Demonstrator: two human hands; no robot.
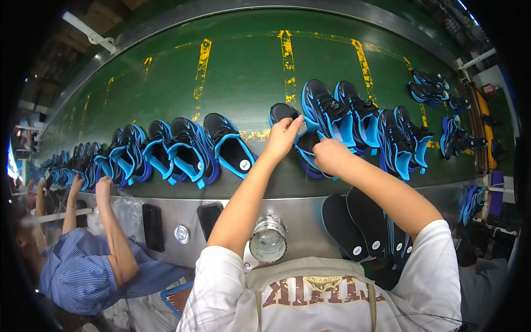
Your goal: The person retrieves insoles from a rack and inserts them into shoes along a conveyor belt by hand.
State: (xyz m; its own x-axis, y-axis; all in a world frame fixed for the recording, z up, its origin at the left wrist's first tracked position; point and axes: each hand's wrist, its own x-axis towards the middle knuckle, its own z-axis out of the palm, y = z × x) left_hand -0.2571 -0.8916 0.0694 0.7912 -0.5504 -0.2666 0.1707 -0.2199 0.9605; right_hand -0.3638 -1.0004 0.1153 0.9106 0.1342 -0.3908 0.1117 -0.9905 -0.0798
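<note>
A black and blue sneaker (282, 112) rests on the green conveyor belt in front of me, its toe pointing away. My left hand (284, 137) is closed on the sneaker's tongue, thumb and fingers pinching it near the laces. At the heel end, my right hand (332, 157) reaches into the shoe opening; its fingers are hidden inside. Just right of my hands stands a pair of like sneakers (318, 102). To the left, a single sneaker (228, 145) shows a white round sticker on its insole.
More sneakers (188, 146) line the belt (243, 72) leftward; others (428, 86) stand far right. On the metal ledge lie black insoles (338, 227), a clear jar (268, 240), two phones (153, 227) and a round tin (181, 233). A co-worker in blue stripes (83, 265) works at left.
</note>
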